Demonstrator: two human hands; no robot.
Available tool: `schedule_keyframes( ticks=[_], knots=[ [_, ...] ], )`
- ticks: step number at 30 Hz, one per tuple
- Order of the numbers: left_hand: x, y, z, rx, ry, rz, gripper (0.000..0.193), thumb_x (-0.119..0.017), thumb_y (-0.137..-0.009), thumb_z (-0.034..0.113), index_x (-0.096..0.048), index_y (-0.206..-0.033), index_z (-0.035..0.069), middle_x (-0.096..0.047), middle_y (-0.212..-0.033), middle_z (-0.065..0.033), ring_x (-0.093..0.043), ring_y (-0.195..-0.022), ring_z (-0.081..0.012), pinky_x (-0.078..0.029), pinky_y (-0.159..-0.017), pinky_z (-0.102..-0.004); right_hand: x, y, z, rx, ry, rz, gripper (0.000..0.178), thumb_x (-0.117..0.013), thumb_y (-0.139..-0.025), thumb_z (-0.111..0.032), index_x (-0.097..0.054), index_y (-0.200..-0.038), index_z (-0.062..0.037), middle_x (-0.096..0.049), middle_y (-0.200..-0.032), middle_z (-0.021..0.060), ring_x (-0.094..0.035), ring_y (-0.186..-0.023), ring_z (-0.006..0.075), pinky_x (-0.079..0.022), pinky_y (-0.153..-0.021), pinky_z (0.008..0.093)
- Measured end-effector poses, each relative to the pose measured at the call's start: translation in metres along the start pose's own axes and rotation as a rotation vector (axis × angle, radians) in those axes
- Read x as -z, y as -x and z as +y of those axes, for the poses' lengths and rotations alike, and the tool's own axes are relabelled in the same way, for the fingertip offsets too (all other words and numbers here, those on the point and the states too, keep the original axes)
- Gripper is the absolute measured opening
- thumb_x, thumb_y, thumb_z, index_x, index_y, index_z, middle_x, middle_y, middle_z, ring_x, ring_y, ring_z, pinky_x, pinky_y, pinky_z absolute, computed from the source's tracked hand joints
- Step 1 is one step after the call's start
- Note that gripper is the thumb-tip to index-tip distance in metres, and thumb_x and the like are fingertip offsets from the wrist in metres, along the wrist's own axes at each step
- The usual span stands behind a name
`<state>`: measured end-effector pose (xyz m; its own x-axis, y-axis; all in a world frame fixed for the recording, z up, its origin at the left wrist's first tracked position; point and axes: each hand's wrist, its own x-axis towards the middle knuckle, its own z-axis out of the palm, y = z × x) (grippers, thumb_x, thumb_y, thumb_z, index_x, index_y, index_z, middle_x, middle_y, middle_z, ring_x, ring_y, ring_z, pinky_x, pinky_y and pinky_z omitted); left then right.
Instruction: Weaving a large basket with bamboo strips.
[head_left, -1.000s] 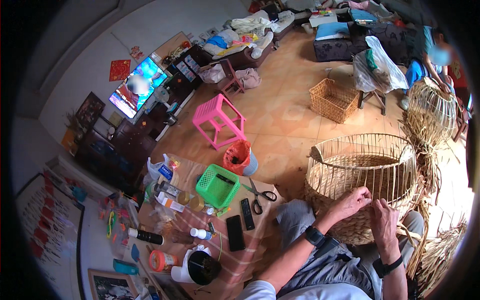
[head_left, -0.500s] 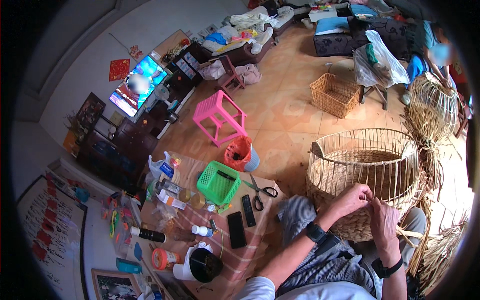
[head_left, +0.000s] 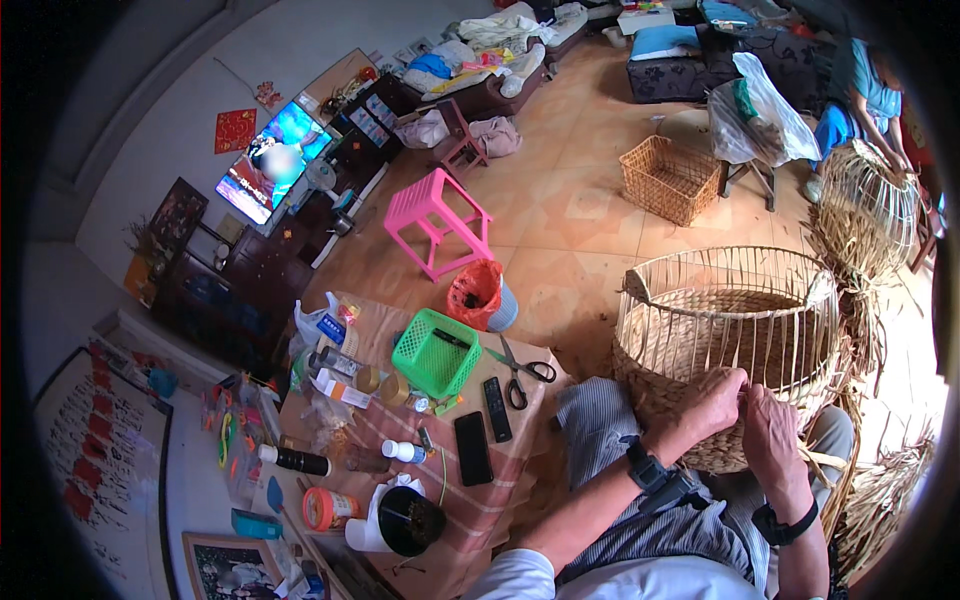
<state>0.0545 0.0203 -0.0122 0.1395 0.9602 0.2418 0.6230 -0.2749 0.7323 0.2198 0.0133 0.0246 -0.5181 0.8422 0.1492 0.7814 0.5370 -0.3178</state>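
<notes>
A half-woven basket rests on my lap, its lower part thick braided straw and its upper part bare upright ribs below a rim. Against its near side, my left hand is closed in a pinch at the edge of the weave. My right hand meets it fingertip to fingertip, closed as well. A thin straw strand seems to run between the fingers, though they mostly hide it. Beside my right wrist a loose straw end sticks out from the basket.
Left of me a cloth-covered table holds scissors, a phone, a remote and a green basket. Straw bundles lie at the right. Beyond stand a bin, a pink stool and a person with another basket.
My hands stay together at the weave, with the left wrist slightly raised and turned. The view has shifted a little, and the other person leans differently.
</notes>
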Motion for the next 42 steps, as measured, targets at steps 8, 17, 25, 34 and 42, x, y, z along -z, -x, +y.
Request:
schedule_keyframes(
  ticks=[8, 17, 25, 34, 42],
  knots=[
    [-0.009, 0.006, 0.007, -0.038, -0.178, 0.037, 0.013, -0.060, -0.085, -0.004, -0.052, -0.095, 0.001, -0.060, -0.089, -0.0197, -0.062, -0.088, -0.0399, -0.050, -0.078, -0.0485, 0.007, 0.004, 0.004, 0.023, 0.028, 0.054, 0.004, -0.054, -0.092, -0.006, -0.052, -0.091, -0.0024, -0.061, -0.073, 0.0191, -0.061, -0.072, 0.0408, -0.044, -0.069, 0.0499],
    [0.033, -0.025, 0.002, -0.014, 0.009, -0.442, 0.016, -0.058, -0.094, 0.011, -0.068, -0.095, -0.001, -0.070, -0.093, -0.0270, -0.068, -0.094, -0.0431, -0.053, -0.081, -0.0505, -0.012, 0.008, 0.001, 0.098, 0.175, 0.141, 0.006, -0.052, -0.092, -0.004, -0.055, -0.097, -0.0018, -0.059, -0.081, 0.0155, -0.060, -0.078, 0.0354, -0.043, -0.072, 0.0466],
    [0.022, -0.041, -0.008, 0.070, -0.037, -0.446, 0.022, -0.060, -0.093, 0.016, -0.073, -0.086, -0.001, -0.069, -0.087, -0.0264, -0.069, -0.082, -0.0417, -0.054, -0.075, -0.0494, -0.026, -0.014, -0.012, 0.012, 0.430, -0.016, 0.007, -0.057, -0.089, -0.010, -0.063, -0.085, -0.0092, -0.065, -0.069, 0.0060, -0.067, -0.069, 0.0229, -0.047, -0.065, 0.0373],
    [0.015, -0.044, -0.002, 0.264, 0.012, -0.295, 0.019, -0.060, -0.078, 0.006, -0.077, -0.085, 0.001, -0.071, -0.084, -0.0267, -0.072, -0.078, -0.0375, -0.056, -0.073, -0.0456, 0.001, -0.004, 0.007, 0.048, 0.156, 0.119, 0.015, -0.065, -0.091, -0.017, -0.058, -0.084, -0.0057, -0.060, -0.069, 0.0150, -0.063, -0.071, 0.0357, -0.046, -0.068, 0.0462],
    [0.018, -0.048, -0.003, 0.278, 0.116, -0.380, 0.023, -0.060, -0.075, 0.004, -0.079, -0.087, 0.002, -0.074, -0.082, -0.0226, -0.074, -0.076, -0.0294, -0.057, -0.073, -0.0401, 0.000, -0.001, 0.007, 0.046, -0.022, 0.120, 0.014, -0.066, -0.090, -0.013, -0.060, -0.100, -0.0053, -0.063, -0.068, 0.0162, -0.064, -0.062, 0.0385, -0.047, -0.057, 0.0495]
  ],
)
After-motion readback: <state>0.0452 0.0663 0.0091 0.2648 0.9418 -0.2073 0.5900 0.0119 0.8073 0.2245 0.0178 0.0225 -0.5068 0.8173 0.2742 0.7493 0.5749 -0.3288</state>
